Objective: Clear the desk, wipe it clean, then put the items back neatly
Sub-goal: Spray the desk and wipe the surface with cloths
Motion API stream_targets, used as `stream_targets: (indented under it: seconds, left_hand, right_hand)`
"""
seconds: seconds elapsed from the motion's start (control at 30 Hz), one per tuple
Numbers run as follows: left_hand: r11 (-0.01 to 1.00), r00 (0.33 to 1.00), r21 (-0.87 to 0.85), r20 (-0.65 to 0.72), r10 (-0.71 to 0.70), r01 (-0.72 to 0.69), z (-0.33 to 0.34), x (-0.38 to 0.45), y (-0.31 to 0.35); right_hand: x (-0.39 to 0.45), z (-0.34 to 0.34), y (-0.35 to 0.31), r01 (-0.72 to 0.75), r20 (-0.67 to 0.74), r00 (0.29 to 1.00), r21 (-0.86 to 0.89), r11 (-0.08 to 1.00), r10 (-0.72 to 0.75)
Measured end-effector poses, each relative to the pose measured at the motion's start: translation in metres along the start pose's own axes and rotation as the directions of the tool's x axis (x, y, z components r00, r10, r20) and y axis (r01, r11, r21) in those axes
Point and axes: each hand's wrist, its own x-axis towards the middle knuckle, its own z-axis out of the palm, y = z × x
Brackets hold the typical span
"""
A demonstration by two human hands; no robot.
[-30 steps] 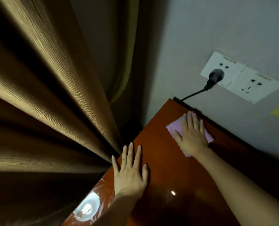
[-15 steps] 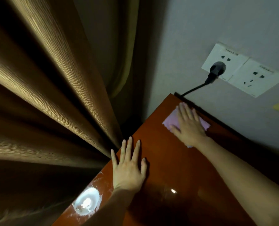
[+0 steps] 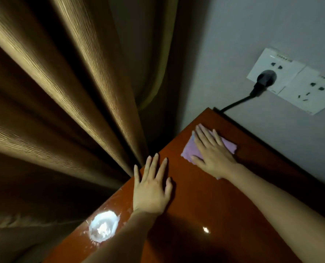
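Right hand (image 3: 214, 155), fingers straight, presses flat pink textile cloth (image 3: 189, 149) onto glossy red-brown wooden desk (image 3: 224, 215) at centre right; left hand (image 3: 151, 188) lies spread flat, lower centre

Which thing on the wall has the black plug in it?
Look at the grey wall above the desk. Two white sockets sit side by side; the left socket, nearer the curtain, holds the black plug. The right socket has only empty holes.
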Motion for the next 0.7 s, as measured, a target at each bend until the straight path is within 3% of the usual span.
stream_targets:
  seconds: [0.07,0.13,0.27,0.33,0.43,0.53,0.6,0.7]
  left_hand:
    - [1.000,1.000,-0.005,0.017,-0.002,0.002,-0.003,-0.001,0.001]
    - [1.000,1.000,-0.014,0.014,-0.007,0.007,-0.004,0.000,0.003]
    - [1.000,1.000,-0.017,-0.011,-0.005,0.005,-0.002,-0.001,0.004]
    - [1.000,1.000,-0.027,-0.020,-0.013,0.012,-0.003,-0.001,0.004]
    - [0.999,1.000,-0.048,-0.025,0.013,-0.014,-0.002,-0.002,0.002]
    - [0.998,0.998,-0.066,-0.059,0.001,-0.005,-0.002,-0.018,-0.009]
    - [0.999,0.998,-0.049,-0.058,-0.014,0.011,0.000,-0.039,-0.020]
    - [0.998,0.998,-0.036,-0.032,-0.060,0.059,-0.002,-0.066,-0.031]
  right_hand:
    - [-0.015,-0.001,0.024,-0.057,0.035,0.998,-0.006,0.998,0.057]
    - [-0.011,-0.002,0.036,-0.209,0.063,0.976,-0.010,0.978,0.209]
    - [0.031,-0.008,0.006,-0.497,0.093,0.866,0.041,0.867,0.492]
    - [0.044,-0.009,-0.020,-0.461,0.071,0.887,0.061,0.885,0.457]
    - [0.023,-0.009,-0.056,-0.212,0.050,0.977,0.058,0.976,0.209]
    - [-0.031,-0.001,-0.052,-0.016,0.018,1.000,0.014,1.000,0.016]
    - [-0.055,-0.001,-0.033,-0.038,0.037,0.999,0.001,0.999,0.038]
    - [-0.053,-0.002,-0.022,-0.185,0.033,0.982,0.014,0.983,0.185]
